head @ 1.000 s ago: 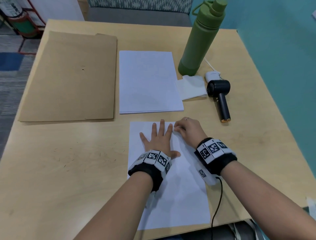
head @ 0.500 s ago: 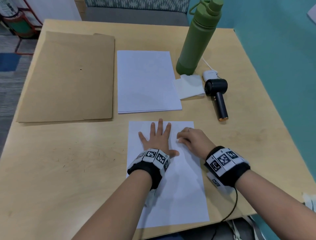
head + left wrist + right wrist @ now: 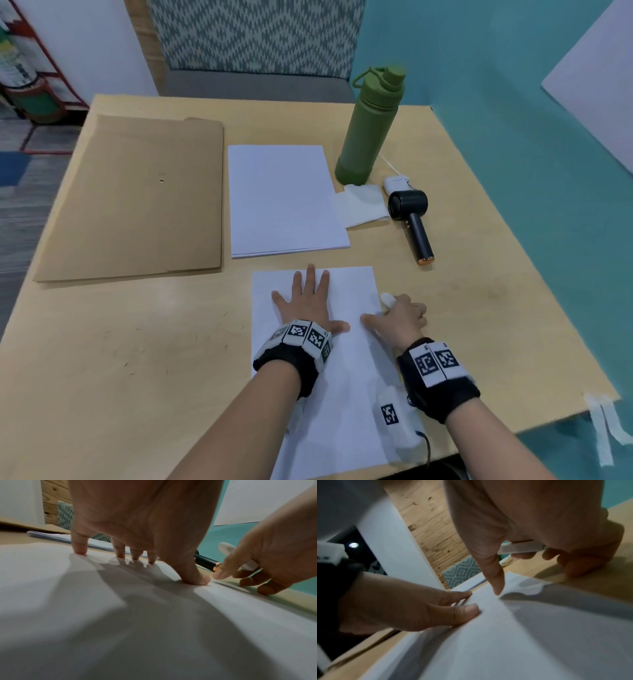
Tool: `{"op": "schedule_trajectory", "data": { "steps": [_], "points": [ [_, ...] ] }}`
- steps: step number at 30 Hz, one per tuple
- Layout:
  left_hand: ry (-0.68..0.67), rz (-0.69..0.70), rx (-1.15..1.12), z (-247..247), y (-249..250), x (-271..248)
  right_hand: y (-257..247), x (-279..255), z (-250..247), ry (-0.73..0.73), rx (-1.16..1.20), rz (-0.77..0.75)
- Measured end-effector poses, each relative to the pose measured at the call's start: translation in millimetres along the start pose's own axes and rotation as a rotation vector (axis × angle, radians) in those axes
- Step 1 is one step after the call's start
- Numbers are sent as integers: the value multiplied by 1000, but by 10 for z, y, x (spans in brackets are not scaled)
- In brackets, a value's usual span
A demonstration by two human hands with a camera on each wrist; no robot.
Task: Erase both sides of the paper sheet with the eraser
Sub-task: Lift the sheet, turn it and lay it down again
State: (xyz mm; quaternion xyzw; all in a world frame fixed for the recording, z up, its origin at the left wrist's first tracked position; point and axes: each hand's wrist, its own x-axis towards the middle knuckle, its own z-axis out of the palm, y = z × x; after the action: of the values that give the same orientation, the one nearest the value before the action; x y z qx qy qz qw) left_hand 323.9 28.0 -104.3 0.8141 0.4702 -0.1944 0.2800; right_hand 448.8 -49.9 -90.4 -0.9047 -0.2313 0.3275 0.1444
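Note:
The white paper sheet lies on the wooden table near its front edge. My left hand presses flat on the sheet's upper part with its fingers spread. My right hand is at the sheet's right edge and grips the white eraser, which sticks out past the curled fingers. The right thumb tip touches the paper, and the other fingers reach the table just beside the edge. Neither side of the sheet shows marks I can make out.
Behind the sheet lie a stack of white paper and a brown folder. At the back right are a green bottle, a tissue, a small white case and a black handheld fan. The table's right edge is close.
My right hand has slid with the eraser from the sheet's top middle out to its right edge. The left hand has stayed flat on the paper. The head view has tilted up.

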Motion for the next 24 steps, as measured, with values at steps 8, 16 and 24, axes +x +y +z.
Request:
{"op": "schedule_trajectory", "data": {
  "steps": [8, 16, 24],
  "points": [
    [98, -2, -70, 74, -98, 15, -129, -22, 2, -58, 192, -170],
    [439, -98, -636, -318, -568, -312, -149, -269, -219, -173, 686, -375],
    [496, 118, -1296, -1078, -1131, -796, -581, -410, -417, -332, 1021, -572]
  ]
}}
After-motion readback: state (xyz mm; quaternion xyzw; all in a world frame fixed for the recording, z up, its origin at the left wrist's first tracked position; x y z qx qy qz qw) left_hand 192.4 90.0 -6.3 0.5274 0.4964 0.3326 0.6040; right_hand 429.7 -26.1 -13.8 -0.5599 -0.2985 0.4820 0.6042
